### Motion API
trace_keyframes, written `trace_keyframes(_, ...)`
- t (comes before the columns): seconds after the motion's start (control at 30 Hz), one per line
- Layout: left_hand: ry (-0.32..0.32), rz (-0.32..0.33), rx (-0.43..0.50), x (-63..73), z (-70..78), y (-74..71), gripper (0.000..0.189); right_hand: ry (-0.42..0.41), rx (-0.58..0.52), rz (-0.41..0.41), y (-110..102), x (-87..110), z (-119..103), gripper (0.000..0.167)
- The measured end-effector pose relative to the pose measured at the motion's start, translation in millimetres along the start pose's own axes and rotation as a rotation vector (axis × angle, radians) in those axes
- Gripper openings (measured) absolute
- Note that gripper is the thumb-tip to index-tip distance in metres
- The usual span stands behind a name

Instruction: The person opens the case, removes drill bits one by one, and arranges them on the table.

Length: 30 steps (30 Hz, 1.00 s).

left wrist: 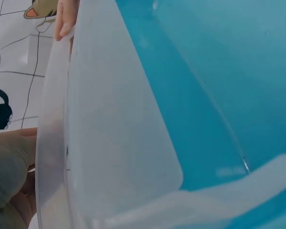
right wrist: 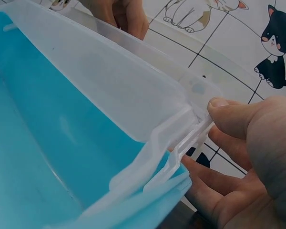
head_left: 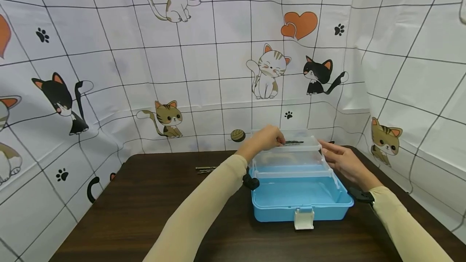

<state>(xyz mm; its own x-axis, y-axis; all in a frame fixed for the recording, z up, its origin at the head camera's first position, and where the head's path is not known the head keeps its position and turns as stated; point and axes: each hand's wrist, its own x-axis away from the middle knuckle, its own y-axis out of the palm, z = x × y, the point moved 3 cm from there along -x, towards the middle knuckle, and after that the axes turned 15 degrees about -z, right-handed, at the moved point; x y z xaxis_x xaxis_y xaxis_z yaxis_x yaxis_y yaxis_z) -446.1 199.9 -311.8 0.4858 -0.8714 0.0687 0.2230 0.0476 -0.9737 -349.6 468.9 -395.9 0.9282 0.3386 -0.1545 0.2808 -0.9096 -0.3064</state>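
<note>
A light-blue toolbox [head_left: 276,213] stands with its two translucent trays raised behind the main compartment. Over the upper tray [head_left: 312,147], my left hand [head_left: 267,137] has its fingers bent down, and a dark, twisted drill bit [head_left: 294,142] sticks out rightward from its fingertips. The tray wall hides those fingertips in the left wrist view. At the toolbox's right side, my right hand [head_left: 344,160] holds the upper tray's end, with the thumb [right wrist: 221,106] on the rim and the other fingers behind the linkage [right wrist: 181,148]. The lower tray [head_left: 291,172] shows no contents.
Several metallic drill bits [head_left: 204,170] lie on the dark wooden table [head_left: 145,205], left of the toolbox and behind my left forearm. A white latch [head_left: 303,219] hangs from the toolbox front. A cat-patterned cloth [head_left: 200,80] rises behind the table and on both sides.
</note>
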Motion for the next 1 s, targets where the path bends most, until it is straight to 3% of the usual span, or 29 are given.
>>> trace_keyframes(0.2,-0.038,0.01,-0.003,-1.9,0.2,3.5,0.012,0.0,0.004,-0.007,-1.0,0.4,-0.6,0.06)
trace_keyframes(0.5,-0.04,0.04,0.015,0.1,2.3,11.8,0.013,0.018,-0.003,0.005,-1.0,3.5,4.2,0.061)
trace_keyframes(1.0,-0.091,0.012,-0.077,2.6,9.7,3.0,0.013,-0.005,-0.019,0.001,1.0,0.4,-0.9,0.058)
